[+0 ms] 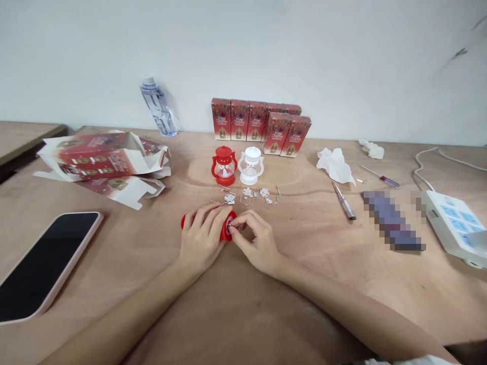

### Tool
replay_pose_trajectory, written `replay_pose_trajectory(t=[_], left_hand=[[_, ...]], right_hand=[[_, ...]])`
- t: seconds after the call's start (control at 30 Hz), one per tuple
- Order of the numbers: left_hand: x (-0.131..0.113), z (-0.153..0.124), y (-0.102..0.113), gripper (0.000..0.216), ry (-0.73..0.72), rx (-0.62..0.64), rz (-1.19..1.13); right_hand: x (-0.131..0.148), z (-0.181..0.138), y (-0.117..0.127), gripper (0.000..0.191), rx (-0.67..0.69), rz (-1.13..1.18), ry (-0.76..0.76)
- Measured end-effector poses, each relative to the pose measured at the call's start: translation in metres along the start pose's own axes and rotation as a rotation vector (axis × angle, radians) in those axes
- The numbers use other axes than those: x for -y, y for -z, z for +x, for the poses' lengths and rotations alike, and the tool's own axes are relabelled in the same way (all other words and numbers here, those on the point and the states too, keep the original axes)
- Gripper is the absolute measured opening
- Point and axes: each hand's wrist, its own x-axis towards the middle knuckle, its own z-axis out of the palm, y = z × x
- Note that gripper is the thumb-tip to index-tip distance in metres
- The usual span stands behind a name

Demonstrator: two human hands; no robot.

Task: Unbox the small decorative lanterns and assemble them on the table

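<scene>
My left hand (203, 235) is wrapped over a red toy lantern (223, 234) lying on its side, its base turned to the right. At that base my right hand (255, 238) pinches with thumb and forefinger; a small dark piece shows at the fingertips, too small to name. Just beyond my hands lie several bent wire handles (246, 202) and small white plastic parts (248, 192). Behind them an upright red lantern (224, 167) stands beside a white lantern (251, 167).
Several red boxes (239, 121) stand against the wall, left of them a water bottle (159, 109). Opened cartons (102, 162) and a phone (49, 263) lie left. To the right are crumpled tissue (335, 165), two screwdrivers (344, 201) (388, 180) and a power strip (454, 223).
</scene>
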Motion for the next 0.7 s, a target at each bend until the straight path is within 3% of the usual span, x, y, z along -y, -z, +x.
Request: replay_pose_trajectory(t=[0.13, 0.33, 0.5, 0.57, 0.7], left_hand=[[0.001, -0.001, 0.000, 0.026, 0.017, 0.005, -0.007], [0.005, -0.002, 0.000, 0.030, 0.019, 0.013, 0.017], [0.012, 0.004, 0.004, 0.035, -0.024, -0.048, 0.078], [0.015, 0.011, 0.009, 0.033, -0.077, -0.103, 0.124], [0.017, 0.026, 0.022, 0.024, -0.374, -0.160, 0.184]], right_hand=[[-0.003, 0.000, -0.002, 0.005, -0.061, 0.179, -0.170], [-0.013, 0.006, -0.006, 0.018, -0.240, 0.649, -0.554], [-0.003, 0.008, -0.005, 0.011, -0.136, 1.013, -0.965], [0.003, 0.008, -0.006, 0.020, -0.055, 1.107, -1.147], [0.011, 0.007, -0.011, 0.035, 0.062, 1.130, -1.246]])
